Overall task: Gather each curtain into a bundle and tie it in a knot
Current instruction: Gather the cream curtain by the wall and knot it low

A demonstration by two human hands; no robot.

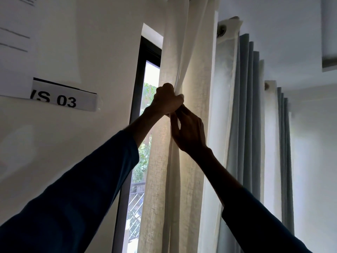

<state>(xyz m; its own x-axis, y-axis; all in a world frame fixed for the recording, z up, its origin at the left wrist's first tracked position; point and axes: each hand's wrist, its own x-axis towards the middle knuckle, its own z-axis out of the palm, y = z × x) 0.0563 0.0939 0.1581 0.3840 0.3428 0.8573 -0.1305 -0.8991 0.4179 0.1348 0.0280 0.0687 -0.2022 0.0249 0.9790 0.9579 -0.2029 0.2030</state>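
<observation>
A cream sheer curtain [184, 44] hangs from a rod at the top, in front of a bright window. My left hand [168, 99] grips a gathered fold of it at about mid-height, fist closed round the cloth. Just below, my right hand [189, 134] pinches the same bunched fold, fingers curled up against the left fist. Below the hands the cloth falls in a narrow bundle [173, 189]. A grey-blue curtain [249, 106] with white lining hangs in pleats to the right, loose.
A dark window frame [138, 88] stands left of the curtain, with greenery and a railing outside. The white wall on the left carries a paper label reading "S 03" [63, 99]. A second grey-blue curtain [284, 143] hangs farther right.
</observation>
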